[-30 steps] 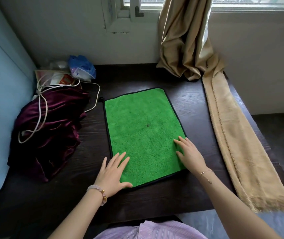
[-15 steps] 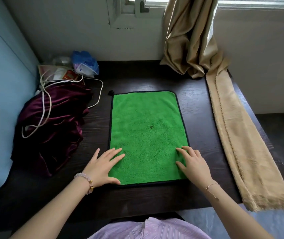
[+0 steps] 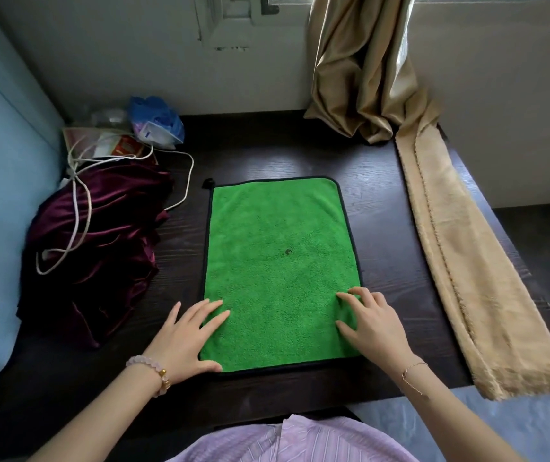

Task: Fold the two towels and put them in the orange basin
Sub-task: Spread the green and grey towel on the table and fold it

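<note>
1. Green towel (image 3: 280,271) lies flat and unfolded mid-tabletop (image 3: 383,235), with its long axis running 6–12 (12 = window side). No fold made yet.
2. Left hand (image 3: 186,338) is at the towel's 7 o'clock corner. Its fingers (image 3: 213,310) are straight, spread and flat on the pile, thumb along the near hem. It grips nothing.
3. Right hand (image 3: 373,328) is at the 5 o'clock edge, fingers lightly bent, tips and thumb pressing the pile. There's a small pucker between them but no real pinch, so it holds nothing either.
4. Tan towel (image 3: 467,278) is probably towel two. It's a long strip along the tabletop's 3 o'clock side, well apart from the green one. Orange basin not in view.
5. Risks:
   - Near corners lifted unevenly means a skewed fold and hems that don't meet.
   - The plush pile probably drags on the wood, so the far half may creep toward 12 and bunch instead of staying put.
   - The tan towel's near end hangs over the 5 o'clock corner. An elbow nudge could pull it off onto the floor.
   - White cable (image 3: 80,201) loops over maroon cloth (image 3: 100,245) at 9 o'clock, near the towel's left hem. A wide left sweep could snag it.
6. Surface: dark wood-grain tabletop, matte.
7. Room:
   - Window and pale wall at 12, gold curtain (image 3: 357,61) pooling on the tabletop at 1 o'clock.
   - Blue bag (image 3: 156,123) and clutter at 10–11.
   - Light blue panel at 9, grey floor at 4–5.
</note>
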{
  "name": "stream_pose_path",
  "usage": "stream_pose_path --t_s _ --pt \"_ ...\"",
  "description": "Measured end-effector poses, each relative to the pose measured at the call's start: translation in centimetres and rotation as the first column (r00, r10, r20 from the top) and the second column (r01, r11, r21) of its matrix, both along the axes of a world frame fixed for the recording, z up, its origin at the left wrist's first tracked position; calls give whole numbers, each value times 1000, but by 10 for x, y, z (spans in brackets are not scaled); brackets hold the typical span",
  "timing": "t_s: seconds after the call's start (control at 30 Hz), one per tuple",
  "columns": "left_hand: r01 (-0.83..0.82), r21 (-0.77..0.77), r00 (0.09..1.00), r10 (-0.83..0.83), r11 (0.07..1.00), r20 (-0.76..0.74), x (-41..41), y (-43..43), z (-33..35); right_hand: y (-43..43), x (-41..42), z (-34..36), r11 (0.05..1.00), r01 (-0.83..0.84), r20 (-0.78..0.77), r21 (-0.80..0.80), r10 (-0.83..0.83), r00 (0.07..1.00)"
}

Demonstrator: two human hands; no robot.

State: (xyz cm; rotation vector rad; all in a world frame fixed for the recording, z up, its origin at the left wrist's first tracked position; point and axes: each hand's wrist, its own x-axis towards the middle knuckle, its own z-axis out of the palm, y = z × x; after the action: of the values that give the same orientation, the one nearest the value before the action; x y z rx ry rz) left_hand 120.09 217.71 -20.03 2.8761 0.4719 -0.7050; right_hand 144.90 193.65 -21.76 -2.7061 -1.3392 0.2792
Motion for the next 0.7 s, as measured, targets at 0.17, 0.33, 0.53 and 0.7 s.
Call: stream_pose_path --t_s 0.17,0.33,0.53,0.7 --pt "-65 -29 991 68 998 118 20 4 8 26 17 9 996 56 -15 68 -55 998" --pt "-169 -86 946 186 982 264 82 19 20 86 36 15 994 52 -101 91 -42 994" --pt "-348 -95 877 359 933 319 146 63 8 156 70 12 992 74 -133 99 -61 989" --pt "-397 -131 861 418 908 290 178 96 -7 195 106 1 992 113 -115 64 -105 988"
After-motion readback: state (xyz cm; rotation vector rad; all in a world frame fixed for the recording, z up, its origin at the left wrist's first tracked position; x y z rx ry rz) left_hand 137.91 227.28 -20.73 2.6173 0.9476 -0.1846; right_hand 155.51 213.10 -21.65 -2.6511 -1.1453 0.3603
